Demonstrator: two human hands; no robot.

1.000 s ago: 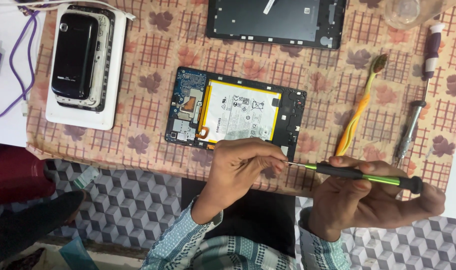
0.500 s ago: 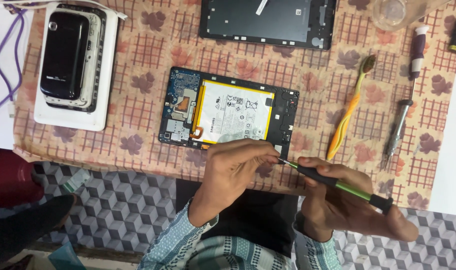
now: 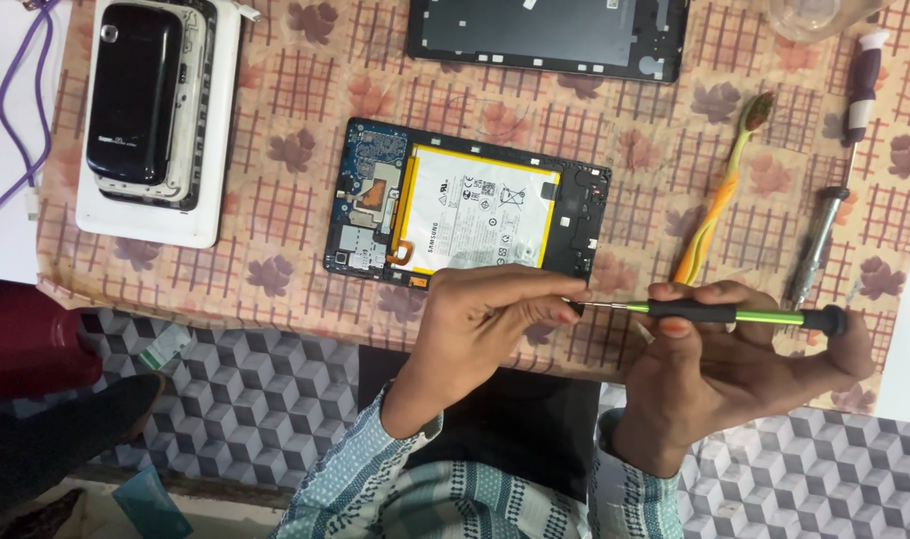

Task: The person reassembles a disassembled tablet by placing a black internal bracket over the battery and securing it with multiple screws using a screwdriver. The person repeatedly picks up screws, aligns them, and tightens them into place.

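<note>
Both hands work together on one tool. In the head view, the right hand [image 3: 734, 369] is closed around a green and black screwdriver [image 3: 734, 314], at the lower right of the frame. The handle lies almost level, with its long axis running left to right and the thin metal tip pointing left. The left hand [image 3: 485, 319], at the lower centre, has its fingers pinched together around that tip; whether a small screw sits between the fingertips I cannot tell, because it is too small to see.

Just above the left hand lies an opened tablet [image 3: 465, 205], back cover off, with a white battery in a yellow frame and a blue circuit board on its left end. Its long axis is also left to right, a little tilted. The left hand is nearer to it and touches or nearly touches its lower edge; the right hand is farther, down and to the right.

Near the right side lie a yellow toothbrush [image 3: 719, 205] and a second screwdriver [image 3: 839, 170]. A dark back cover [image 3: 545, 35] lies at the top, and a black phone on a white box [image 3: 140, 95] at the upper left. All rest on a patterned tablecloth [image 3: 285, 269].
</note>
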